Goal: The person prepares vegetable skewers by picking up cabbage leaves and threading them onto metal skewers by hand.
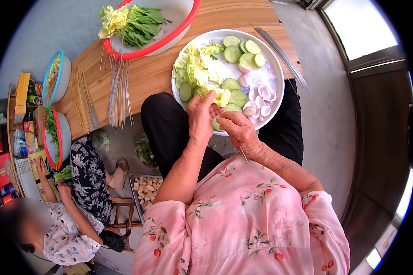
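A round white tray (279, 98) rests across the lap and the table edge, holding pale cabbage leaves (190, 66), cucumber slices (232, 54) and cut onion pieces (263, 94). Over its near edge, my left hand (201, 114) is closed on a small yellow-green leaf (221, 97). Just right of it, my right hand (239, 130) has its fingers pinched around a thin skewer (242, 151), whose lower end points back toward the body. The skewer's other end is hidden between the hands.
Red-rimmed basin (192, 18) with leafy greens (142, 25) at the table's far side. Skewer bundles lie on the wooden table (220, 16), left (119, 87) and right (282, 55). At lower left, a seated person (73, 220) handles greens beside smaller basins (65, 137).
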